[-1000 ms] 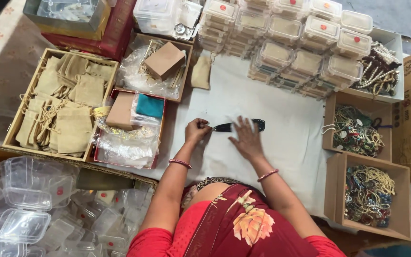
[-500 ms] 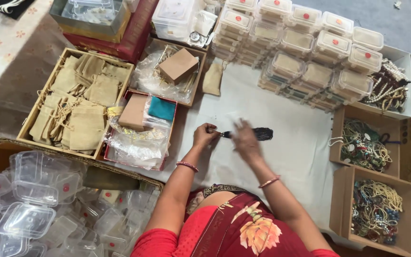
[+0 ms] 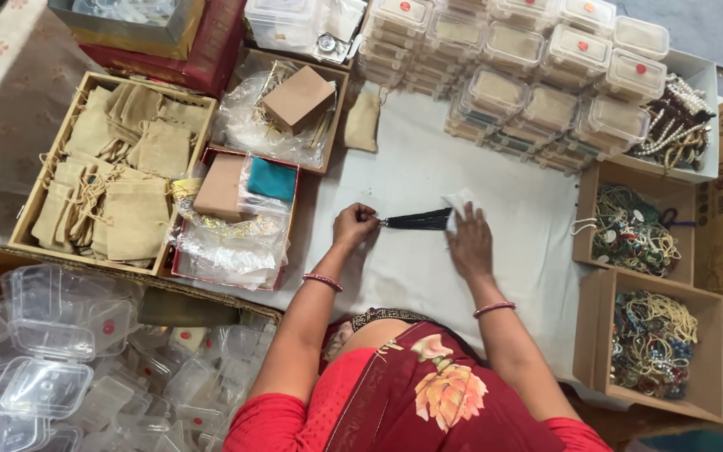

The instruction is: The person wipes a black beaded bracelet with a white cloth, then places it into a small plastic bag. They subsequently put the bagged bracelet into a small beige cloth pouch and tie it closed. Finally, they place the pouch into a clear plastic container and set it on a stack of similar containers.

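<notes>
A black tassel [image 3: 418,220] lies across a white cloth [image 3: 428,184] on the table. My left hand [image 3: 354,227] pinches the tassel's thin metal end at its left. My right hand [image 3: 469,242] lies flat at the tassel's right end, pressing the threads and a small white scrap [image 3: 459,201] against the cloth. Both wrists wear thin bangles.
Left: a wooden tray of jute pouches [image 3: 110,180], a red box with wrappers and small cartons [image 3: 236,222], clear plastic boxes [image 3: 35,368]. Top: stacked lidded boxes [image 3: 529,75]. Right: two cardboard boxes of beaded jewellery [image 3: 629,234], [image 3: 654,343]. A loose jute pouch [image 3: 362,122] lies on the cloth.
My right hand slid right along the tassel to its far end, and the tassel is now stretched out longer between both hands. The camera view shifted slightly.
</notes>
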